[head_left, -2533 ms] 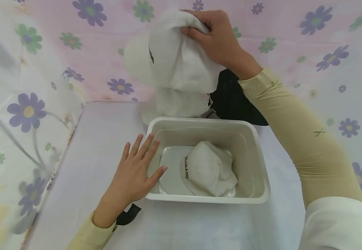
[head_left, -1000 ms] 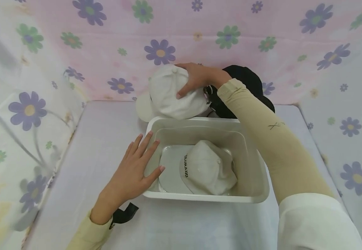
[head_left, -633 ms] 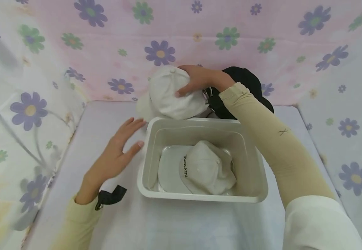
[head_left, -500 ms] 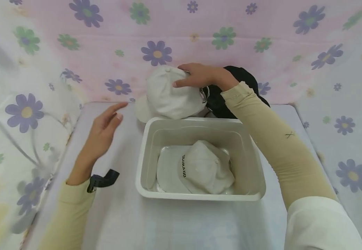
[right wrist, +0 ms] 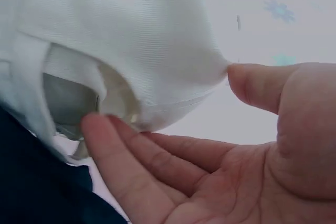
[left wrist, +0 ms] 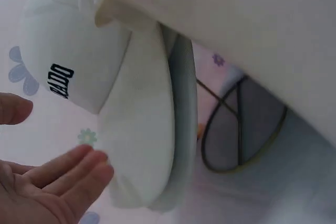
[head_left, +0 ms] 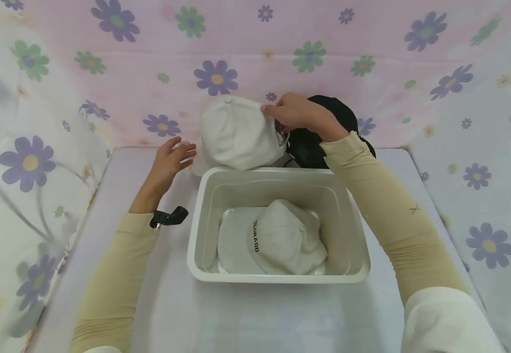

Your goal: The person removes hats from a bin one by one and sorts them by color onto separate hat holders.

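Note:
At the back, a white cap (head_left: 238, 132) sits with its crown up and brim to the left, stacked over another pale brim in the left wrist view. My right hand (head_left: 299, 115) pinches the cap's back right side, thumb tip on the fabric; in the right wrist view the other fingers (right wrist: 121, 150) lie by the strap opening. My left hand (head_left: 169, 162) is beside the brim (left wrist: 142, 119), fingers extended and thumb apart, holding nothing. Dark letters "RADO" show on the cap front in the left wrist view. Another white cap (head_left: 282, 238) lies inside the plastic tub.
The off-white tub (head_left: 277, 279) stands mid-table, its back rim close in front of the stacked caps. Black caps (head_left: 339, 117) sit at back right, partly behind my right hand and sleeve. Floral cloth walls (head_left: 158, 49) border the table's back and sides.
My right hand has lowered the white cap onto the stack, then shifted its hold to the cap's back right. My left hand has left the tub's rim and moved up-left to the brim.

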Motion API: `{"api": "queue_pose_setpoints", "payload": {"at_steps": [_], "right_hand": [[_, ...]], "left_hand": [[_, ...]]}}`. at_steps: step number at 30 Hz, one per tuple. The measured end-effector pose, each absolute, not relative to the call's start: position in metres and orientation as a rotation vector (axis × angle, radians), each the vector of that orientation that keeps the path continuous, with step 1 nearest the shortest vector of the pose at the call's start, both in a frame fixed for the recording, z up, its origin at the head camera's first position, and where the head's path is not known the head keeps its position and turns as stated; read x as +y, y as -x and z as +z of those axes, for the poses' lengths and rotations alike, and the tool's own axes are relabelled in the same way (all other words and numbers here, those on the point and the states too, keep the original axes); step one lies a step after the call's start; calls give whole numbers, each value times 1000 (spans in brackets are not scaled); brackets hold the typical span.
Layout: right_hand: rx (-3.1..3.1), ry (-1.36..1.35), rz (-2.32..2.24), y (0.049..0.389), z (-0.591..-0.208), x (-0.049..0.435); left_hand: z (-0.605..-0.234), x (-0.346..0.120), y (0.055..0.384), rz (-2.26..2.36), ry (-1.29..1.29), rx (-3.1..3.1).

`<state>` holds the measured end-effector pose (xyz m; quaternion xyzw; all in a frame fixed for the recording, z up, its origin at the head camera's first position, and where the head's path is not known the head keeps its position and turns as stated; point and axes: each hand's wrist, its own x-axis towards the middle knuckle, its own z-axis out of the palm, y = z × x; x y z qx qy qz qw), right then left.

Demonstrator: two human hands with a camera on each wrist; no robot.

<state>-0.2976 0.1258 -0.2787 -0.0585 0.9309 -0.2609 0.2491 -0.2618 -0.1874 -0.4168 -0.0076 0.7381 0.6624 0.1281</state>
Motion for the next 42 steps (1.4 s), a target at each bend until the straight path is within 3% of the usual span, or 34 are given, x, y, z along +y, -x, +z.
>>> {"api": "queue_pose_setpoints", "payload": {"at_steps": [16,42], "right_hand": [[2340,42,-1134,304,-306,135],[2106,-110,-1490,305,-320,141]], "left_hand": [[-432,-181,265,2154,505,1762],[-455,-191,256,2357,725,1378]]}}
